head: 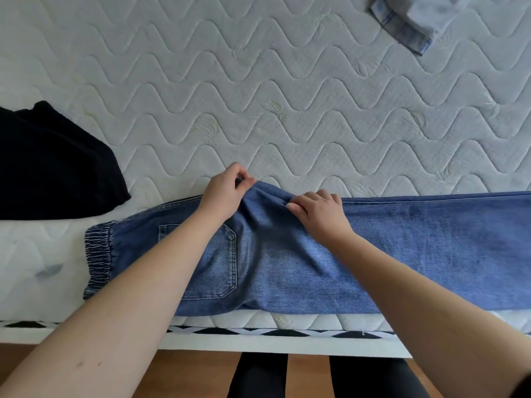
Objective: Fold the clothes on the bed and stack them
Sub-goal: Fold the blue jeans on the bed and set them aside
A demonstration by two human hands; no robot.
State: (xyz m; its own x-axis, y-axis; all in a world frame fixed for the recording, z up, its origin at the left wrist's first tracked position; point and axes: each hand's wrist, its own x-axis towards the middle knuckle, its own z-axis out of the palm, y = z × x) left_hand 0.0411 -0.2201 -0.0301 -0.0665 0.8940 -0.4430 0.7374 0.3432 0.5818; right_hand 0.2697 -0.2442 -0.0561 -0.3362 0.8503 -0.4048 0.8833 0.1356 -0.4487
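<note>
So the blue jeans (330,254) were lying lengthwise along the near edge of the bed (287,96), elastic waistband off to the left, legs running out past the right side of the shot. Looked like they'd already been doubled leg-over-leg, since only one back pocket was showing on top.

Both hands were up at the far edge of the denim, around the crotch point, where the fabric bunched into a little peak. The left hand (227,193) had a tight pinch grip on that pointy bit, thumb and fingers closed on the cloth. The right hand (319,212) sat just beside it with fingers curled over the fold, gripping the denim there too. My guess is the person was tucking that sticking-out triangle in so the jeans would make a straight rectangle before folding them across. Otherwise the stack ends up lumpy.

A black garment (54,165) lay on the mattress to the left, well apart from the jeans; I couldn't tell if it was folded. A light denim piece (408,24) sat in the far right corner, looking not yet done. So the task seemed somewhere in the early-to-middle part.
</note>
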